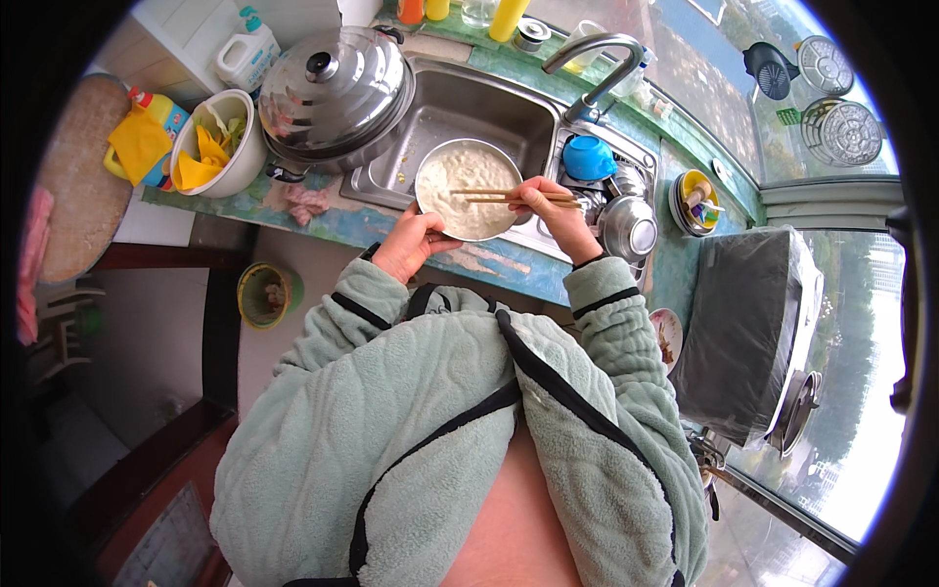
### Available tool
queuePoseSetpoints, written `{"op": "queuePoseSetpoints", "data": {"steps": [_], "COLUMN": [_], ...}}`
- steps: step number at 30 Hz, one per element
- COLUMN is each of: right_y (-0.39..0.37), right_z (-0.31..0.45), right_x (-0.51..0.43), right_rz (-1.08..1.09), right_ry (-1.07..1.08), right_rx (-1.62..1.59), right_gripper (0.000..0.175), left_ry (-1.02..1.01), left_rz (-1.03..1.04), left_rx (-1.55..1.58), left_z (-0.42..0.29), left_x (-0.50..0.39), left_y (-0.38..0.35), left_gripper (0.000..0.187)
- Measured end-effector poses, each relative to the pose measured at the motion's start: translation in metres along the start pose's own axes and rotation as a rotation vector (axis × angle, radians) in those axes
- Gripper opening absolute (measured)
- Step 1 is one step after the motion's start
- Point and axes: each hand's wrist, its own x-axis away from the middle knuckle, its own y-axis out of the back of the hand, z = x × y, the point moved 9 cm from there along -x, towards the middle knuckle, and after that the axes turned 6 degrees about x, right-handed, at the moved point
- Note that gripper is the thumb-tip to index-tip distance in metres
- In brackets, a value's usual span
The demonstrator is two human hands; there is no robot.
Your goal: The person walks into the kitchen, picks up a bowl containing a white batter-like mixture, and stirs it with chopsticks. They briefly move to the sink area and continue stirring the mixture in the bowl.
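Observation:
My left hand point(412, 243) grips the near left rim of a round metal bowl point(470, 141), which I hold above the front edge of the sink. Pale, lumpy batter point(462, 172) fills much of the bowl. In my right hand point(549, 213) is a pair of wooden chopsticks point(488, 197), close together, their tips resting in the batter. That hand is by the bowl's right rim. Beneath and behind the bowl lies the stainless steel sink basin point(477, 95), with a few yellowish scraps on its floor to the left.
A large lidded steel pot point(337, 88) covers the sink's left side. The faucet point(594, 73) arches at the back right. Right of the basin, a blue bowl point(589, 158) and metal bowls point(629, 226) crowd the drainboard. A pink cloth point(304, 203) lies on the counter near a white bin point(249, 158).

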Motion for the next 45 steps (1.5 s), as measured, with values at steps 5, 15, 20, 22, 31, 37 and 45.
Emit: {"op": "queuePoseSetpoints", "data": {"steps": [5,15,20,22,31,37,45], "right_y": [-0.013,0.008,0.04,0.047,0.004,-0.009,0.031], "right_z": [0.065,0.115,0.08,0.07,0.0,0.017,0.088], "right_x": [0.021,-0.02,-0.018,-0.004,0.041,0.009,0.004], "right_rz": [0.207,0.02,-0.123,-0.171,-0.408,-0.428,-0.223], "right_ry": [0.036,0.223,-0.051,-0.106,-0.263,-0.047,0.143], "right_rx": [0.428,0.632,0.6,0.455,-0.088,-0.163,0.534], "right_gripper": [0.015,0.014,0.02,0.02,0.03,0.031,0.013], "left_ry": [-0.014,-0.003,0.007,-0.018,-0.056,-0.06,-0.014], "left_rz": [0.005,0.026,0.022,0.023,-0.01,-0.018,0.026], "left_rx": [0.021,-0.011,0.034,0.065,0.054,0.007,0.009], "left_z": [-0.003,-0.005,-0.004,-0.004,0.001,0.0,-0.002], "left_x": [0.001,0.0,-0.001,-0.003,-0.016,-0.008,-0.002], "left_y": [0.006,0.0,0.003,0.004,0.009,0.005,-0.001], "left_gripper": [0.059,0.06,0.06,0.06,0.058,0.057,0.058]}}
